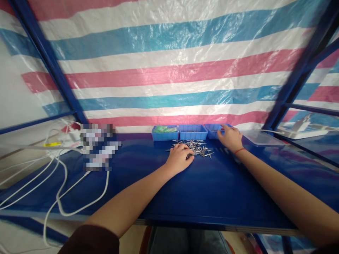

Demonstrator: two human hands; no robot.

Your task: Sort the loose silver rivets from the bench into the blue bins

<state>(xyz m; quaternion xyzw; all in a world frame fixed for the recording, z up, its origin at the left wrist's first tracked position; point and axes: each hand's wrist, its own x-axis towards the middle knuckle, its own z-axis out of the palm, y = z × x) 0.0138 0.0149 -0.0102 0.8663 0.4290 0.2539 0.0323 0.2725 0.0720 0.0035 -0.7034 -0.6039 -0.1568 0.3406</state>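
1. Rods (pixel 197 145), thin and metallic, lie in a loose heap near the desk's (pixel 209 197) back edge, in front of the middle bin (pixel 193 135).
2. Singly they look light and stiff, smooth enough to slip or roll; breakage seems unlikely.
3. Mid-shaft looks the best hold, pinched between thumb and fingertip.
4. Left hand (pixel 180 157) curls over the heap's left side; whether it grips any, I cannot tell.
5. Right hand (pixel 231 137) is loosely spread at the right bin (pixel 212 134), nothing visible in its fingers.
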